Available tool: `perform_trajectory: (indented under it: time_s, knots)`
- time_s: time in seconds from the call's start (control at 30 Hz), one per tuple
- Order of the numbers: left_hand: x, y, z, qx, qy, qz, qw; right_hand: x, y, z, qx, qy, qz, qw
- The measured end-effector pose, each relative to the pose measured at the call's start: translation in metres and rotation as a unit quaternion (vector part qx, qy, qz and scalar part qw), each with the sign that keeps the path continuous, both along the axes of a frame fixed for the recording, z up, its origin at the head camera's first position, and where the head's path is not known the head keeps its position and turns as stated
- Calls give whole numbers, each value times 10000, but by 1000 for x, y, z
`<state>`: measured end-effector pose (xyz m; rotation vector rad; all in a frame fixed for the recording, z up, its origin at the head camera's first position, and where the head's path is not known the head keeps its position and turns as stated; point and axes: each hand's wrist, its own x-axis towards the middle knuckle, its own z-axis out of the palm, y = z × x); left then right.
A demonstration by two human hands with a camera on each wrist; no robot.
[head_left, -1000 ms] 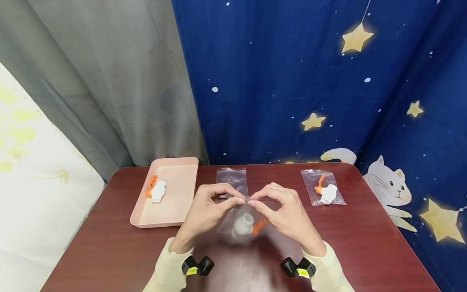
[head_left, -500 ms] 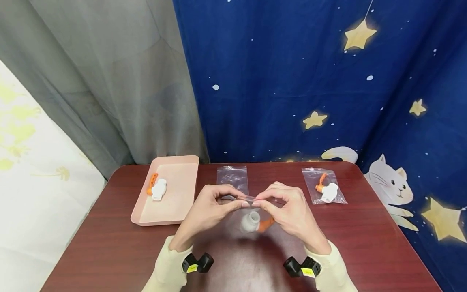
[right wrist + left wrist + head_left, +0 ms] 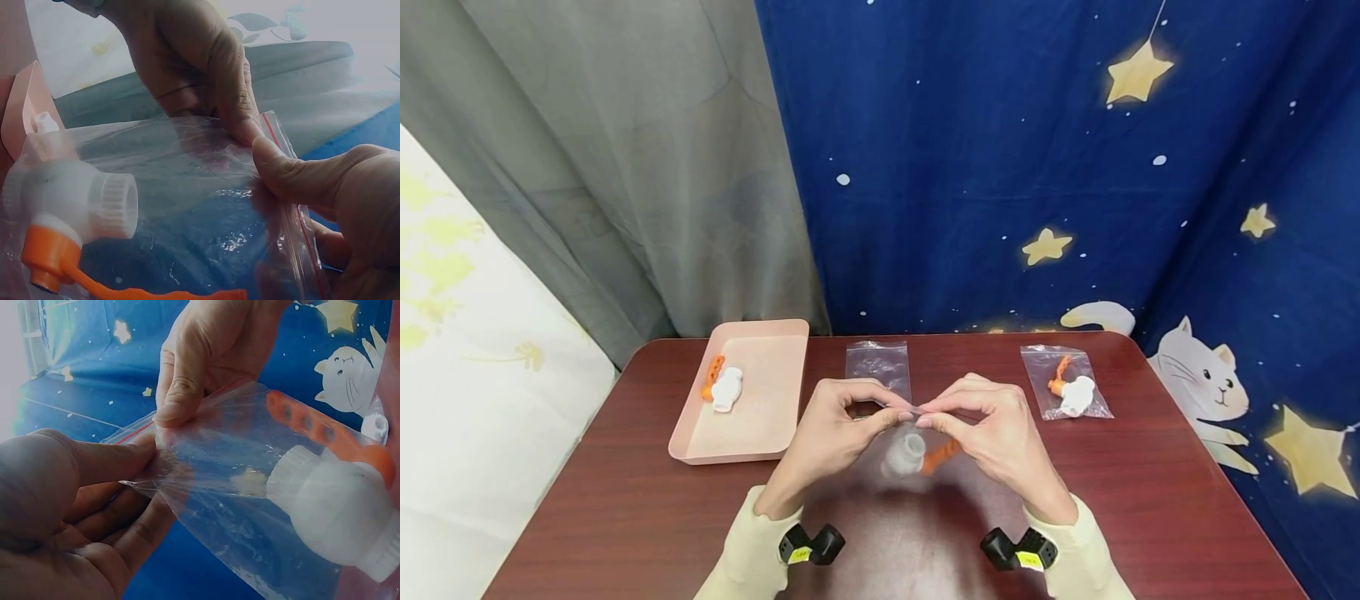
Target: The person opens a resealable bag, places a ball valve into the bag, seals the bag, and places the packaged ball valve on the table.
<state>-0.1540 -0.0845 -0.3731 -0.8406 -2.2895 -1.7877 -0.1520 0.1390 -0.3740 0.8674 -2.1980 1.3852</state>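
Left wrist view: clear zip bag (image 3: 212, 506) held by its red-lined edge, with a white fitting (image 3: 340, 515) and its orange handle (image 3: 319, 428) inside, at the end away from the fingers. Fitting has a rounded body and ribbed ends; handle carries a row of round marks.

Right wrist view: red line (image 3: 304, 234) runs along the bag's top edge, close to both thumbs. Cannot tell whether the edge is sealed along its whole length.

Hands: left hand (image 3: 831, 425) pinches the bag edge between thumb and fingers; right hand (image 3: 1000, 429) pinches the same edge just beside it, fingertips nearly meeting.

Head view: bag is in front of the person, at the middle of the dark red table (image 3: 625, 508); fitting shows just below the fingertips, somewhat blurred. Cannot tell whether the bag touches the table.

Behind the hands, a flat clear bag (image 3: 878, 367) lies on the table, its near part hidden by the fingers. To the left, a pink tray (image 3: 775, 367) holds a loose fitting (image 3: 727, 390), its orange part toward the tray's left wall. To the right, near the far edge, lies a bagged fitting (image 3: 1077, 396).

Surroundings: pale sleeves (image 3: 748, 537), black wrist cameras (image 3: 829, 544); grey curtain (image 3: 625, 167) and blue curtain (image 3: 925, 183) with stars beyond the table.
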Motion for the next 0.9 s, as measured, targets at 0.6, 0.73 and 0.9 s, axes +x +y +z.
perform_trajectory:
  time_s: [0.6, 0.73, 0.9]
  knots:
    - [-3, 1, -6, 578, 583, -334, 9961, 4, -8, -1, -318, -71, 600, 9977]
    - [-4, 0, -6, 803, 576, -498, 9939, 5, -8, -1, -442, -316, 802, 9953]
    - [-4, -2, -4, 1136, 506, -490, 9910, 4, -3, 0, -446, -549, 792, 9943]
